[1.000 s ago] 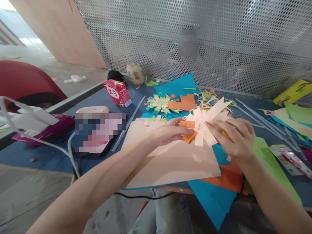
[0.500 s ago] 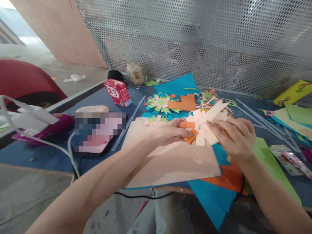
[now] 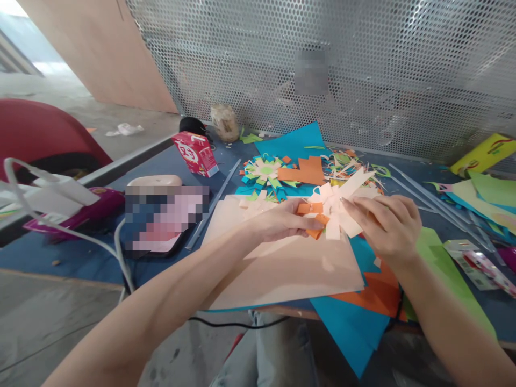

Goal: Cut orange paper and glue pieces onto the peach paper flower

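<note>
Over the table I hold up a paper flower [image 3: 334,207] with pale peach petals and orange folded paper strips [image 3: 312,209] at its left side. My left hand [image 3: 282,221] is closed on it there, thumb across the orange strips. From the other side, my right hand [image 3: 389,223] pinches a peach petal near the flower's middle; its fingers hide part of that petal. Below both hands lies a large peach paper sheet [image 3: 282,269]. Behind the left hand rests a finished-looking paper flower [image 3: 264,171] in green, peach and blue.
A phone [image 3: 165,220] and white cables lie left, near a red box [image 3: 195,154]. Clear plastic strips [image 3: 435,199] and a yellow packet [image 3: 484,154] are at right. Blue paper [image 3: 350,333] and orange paper [image 3: 374,293] overhang the front edge. Perforated metal [image 3: 262,64] stands behind.
The flower stays between both hands. The left thumb and orange strips have shifted slightly, and the peach petals by the right fingers have turned a little.
</note>
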Demonstrator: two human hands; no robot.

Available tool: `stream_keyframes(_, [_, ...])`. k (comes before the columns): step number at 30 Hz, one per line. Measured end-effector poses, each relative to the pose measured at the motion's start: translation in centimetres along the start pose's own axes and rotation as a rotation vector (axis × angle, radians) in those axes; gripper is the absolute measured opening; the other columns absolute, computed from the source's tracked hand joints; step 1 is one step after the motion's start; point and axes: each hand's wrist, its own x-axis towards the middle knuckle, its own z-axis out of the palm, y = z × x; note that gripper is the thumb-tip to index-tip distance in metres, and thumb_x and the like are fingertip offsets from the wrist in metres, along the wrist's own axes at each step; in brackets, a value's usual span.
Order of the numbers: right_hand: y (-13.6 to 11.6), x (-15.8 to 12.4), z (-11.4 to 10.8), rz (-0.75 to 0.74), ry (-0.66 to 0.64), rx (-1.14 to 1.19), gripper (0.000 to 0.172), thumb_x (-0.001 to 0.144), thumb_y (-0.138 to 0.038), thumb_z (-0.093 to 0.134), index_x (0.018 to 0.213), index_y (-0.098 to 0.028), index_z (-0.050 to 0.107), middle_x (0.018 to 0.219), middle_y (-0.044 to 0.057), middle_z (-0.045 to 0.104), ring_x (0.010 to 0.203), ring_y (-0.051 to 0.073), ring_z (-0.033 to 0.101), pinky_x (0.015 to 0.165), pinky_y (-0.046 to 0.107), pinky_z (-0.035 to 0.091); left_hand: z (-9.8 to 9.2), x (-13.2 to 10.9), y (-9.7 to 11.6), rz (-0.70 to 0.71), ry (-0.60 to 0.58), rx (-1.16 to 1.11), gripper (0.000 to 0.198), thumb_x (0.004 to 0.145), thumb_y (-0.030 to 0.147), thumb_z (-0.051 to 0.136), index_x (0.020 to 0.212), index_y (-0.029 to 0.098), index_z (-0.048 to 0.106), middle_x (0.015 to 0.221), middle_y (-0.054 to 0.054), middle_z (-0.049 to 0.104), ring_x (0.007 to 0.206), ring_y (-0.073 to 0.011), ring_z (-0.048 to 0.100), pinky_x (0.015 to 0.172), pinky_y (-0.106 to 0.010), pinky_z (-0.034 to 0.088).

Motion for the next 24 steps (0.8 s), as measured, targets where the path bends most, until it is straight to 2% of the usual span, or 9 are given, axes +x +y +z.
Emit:
stream_keyframes(3, [-0.2, 0.1, 0.3, 0.081, 0.036, 0.109, 0.028, 0.079, -0.016, 0.058, 0.104, -0.028, 0.062, 0.089, 0.002, 0.068, 0.080, 0.017, 0.058, 0.074, 0.032, 0.042, -0.3, 0.4, -0.3, 0.170, 0.184, 0.124, 0.045, 0.067, 0.042, 0.066, 0.102, 0.018, 0.049, 0.096, -0.006, 0.059, 0.076, -0.0131, 0.057, 0.062, -0.025, 0.042])
stream_keyframes(6, [-0.5, 0.2, 0.5, 0.333, 0.054, 0.302, 0.009, 0.078, -0.019, 0.058, 0.083, -0.023, 0.064, 0.075, 0.003, 0.065, 0.070, 0.016, 0.058, 0.066, 0.030, 0.044, -1.2, 0.9, -0.3, 0.453, 0.331, 0.160, 0.046, 0.079, 0.052, 0.045, 0.112, 0.020, 0.046, 0.109, -0.008, 0.055, 0.085, -0.0158, 0.057, 0.062, -0.025, 0.041])
stream_keyframes(7, [-0.7, 0.3, 0.5, 0.461, 0.052, 0.393, 0.005, 0.077, -0.021, 0.059, 0.074, -0.022, 0.063, 0.066, 0.002, 0.062, 0.064, 0.015, 0.056, 0.060, 0.028, 0.043, -1.5, 1.0, -0.2, 0.527, 0.352, 0.166, 0.046, 0.080, 0.053, 0.041, 0.112, 0.020, 0.047, 0.112, -0.009, 0.054, 0.089, -0.0169, 0.057, 0.063, -0.025, 0.041])
stream_keyframes(9, [-0.8, 0.4, 0.5, 0.727, 0.021, 0.618, 0.018, 0.075, -0.027, 0.059, 0.059, -0.021, 0.056, 0.052, -0.001, 0.052, 0.050, 0.012, 0.049, 0.048, 0.025, 0.039, -2.0, 0.9, 0.2, 0.638, 0.356, 0.202, 0.047, 0.080, 0.052, 0.040, 0.111, 0.019, 0.049, 0.113, -0.010, 0.054, 0.095, -0.0192, 0.055, 0.067, -0.027, 0.042])
stream_keyframes(12, [-1.0, 0.8, 0.3, 1.013, -0.098, 0.944, 0.028, 0.070, -0.035, 0.062, 0.050, -0.020, 0.050, 0.045, -0.004, 0.044, 0.041, 0.009, 0.041, 0.039, 0.023, 0.031, -2.0, 0.6, 0.5, 0.733, 0.280, 0.272, 0.046, 0.076, 0.051, 0.049, 0.109, 0.018, 0.052, 0.112, -0.009, 0.055, 0.099, -0.0201, 0.053, 0.075, -0.029, 0.043])
stream_keyframes(14, [-1.3, 1.1, 0.3, 1.085, -0.187, 1.075, 0.025, 0.065, -0.037, 0.064, 0.051, -0.020, 0.053, 0.046, -0.003, 0.047, 0.042, 0.009, 0.041, 0.039, 0.023, 0.032, -1.5, 0.4, 0.5, 0.720, 0.214, 0.267, 0.046, 0.072, 0.047, 0.058, 0.107, 0.018, 0.053, 0.110, -0.008, 0.055, 0.099, -0.0190, 0.053, 0.078, -0.028, 0.043])
stream_keyframes(17, [-2.0, 1.2, 0.7, 1.094, -0.263, 1.169, 0.020, 0.063, -0.037, 0.065, 0.057, -0.019, 0.058, 0.052, -0.001, 0.053, 0.047, 0.011, 0.046, 0.043, 0.023, 0.036, -0.8, 0.4, 0.2, 0.621, 0.171, 0.173, 0.045, 0.064, 0.040, 0.068, 0.101, 0.017, 0.055, 0.097, -0.005, 0.057, 0.086, -0.0143, 0.055, 0.073, -0.024, 0.045])
stream_keyframes(20, [-2.6, 0.8, 1.4, 1.069, -0.339, 1.184, 0.023, 0.065, -0.038, 0.062, 0.056, -0.018, 0.056, 0.052, -0.001, 0.051, 0.048, 0.010, 0.044, 0.042, 0.023, 0.034, -0.5, 0.5, 0.1, 0.499, 0.197, 0.051, 0.041, 0.060, 0.032, 0.072, 0.094, 0.016, 0.056, 0.081, 0.000, 0.057, 0.069, -0.0088, 0.055, 0.062, -0.020, 0.044])
stream_keyframes(24, [-2.6, 0.3, 1.8, 1.009, -0.453, 1.163, 0.026, 0.069, -0.040, 0.059, 0.057, -0.017, 0.053, 0.051, -0.002, 0.044, 0.044, 0.007, 0.036, 0.039, 0.021, 0.026, -0.8, 0.7, 0.4, 0.398, 0.284, -0.023, 0.030, 0.065, 0.035, 0.067, 0.085, 0.014, 0.059, 0.071, 0.000, 0.058, 0.059, -0.0070, 0.054, 0.053, -0.018, 0.043])
